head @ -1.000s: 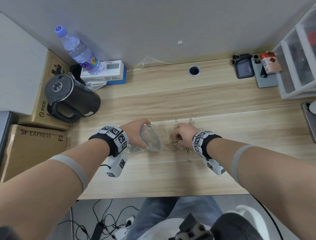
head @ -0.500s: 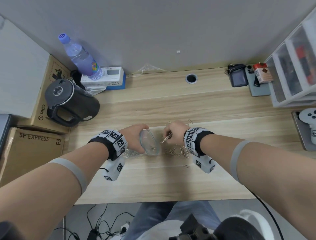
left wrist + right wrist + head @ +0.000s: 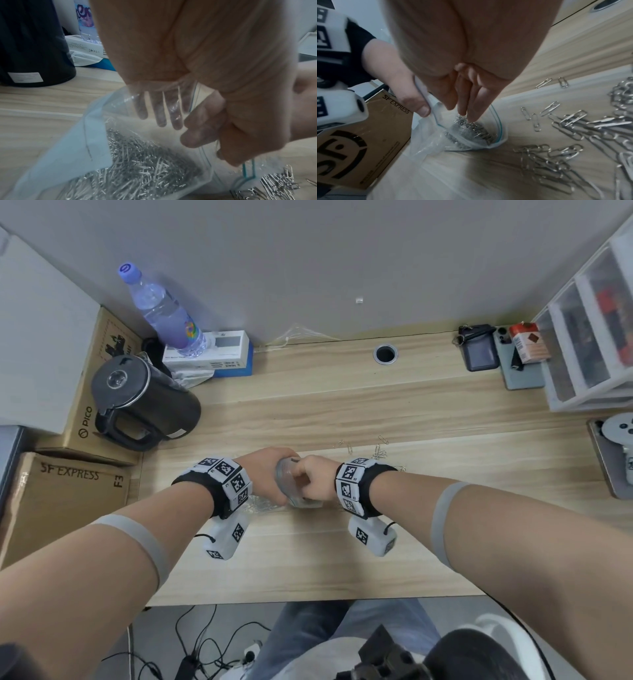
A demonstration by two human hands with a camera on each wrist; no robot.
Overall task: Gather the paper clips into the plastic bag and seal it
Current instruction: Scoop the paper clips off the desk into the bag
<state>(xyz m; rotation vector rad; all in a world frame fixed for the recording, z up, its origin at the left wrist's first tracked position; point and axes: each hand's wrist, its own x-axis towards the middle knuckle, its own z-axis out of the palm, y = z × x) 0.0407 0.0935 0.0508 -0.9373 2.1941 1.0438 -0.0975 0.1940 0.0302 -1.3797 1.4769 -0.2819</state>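
At the left, a black kettle [image 3: 144,402] is stood on the counter [image 3: 342,412]. The mouth rim of the plastic bag [image 3: 436,136] is pinched by the left hand [image 3: 265,474]; many paper clips [image 3: 142,159] are already lying inside. The fingertips [image 3: 471,115] of the right hand [image 3: 317,479] are extended, gathered together, into the opening. Loose paper clips [image 3: 570,135] are scattered on the counter to the right.
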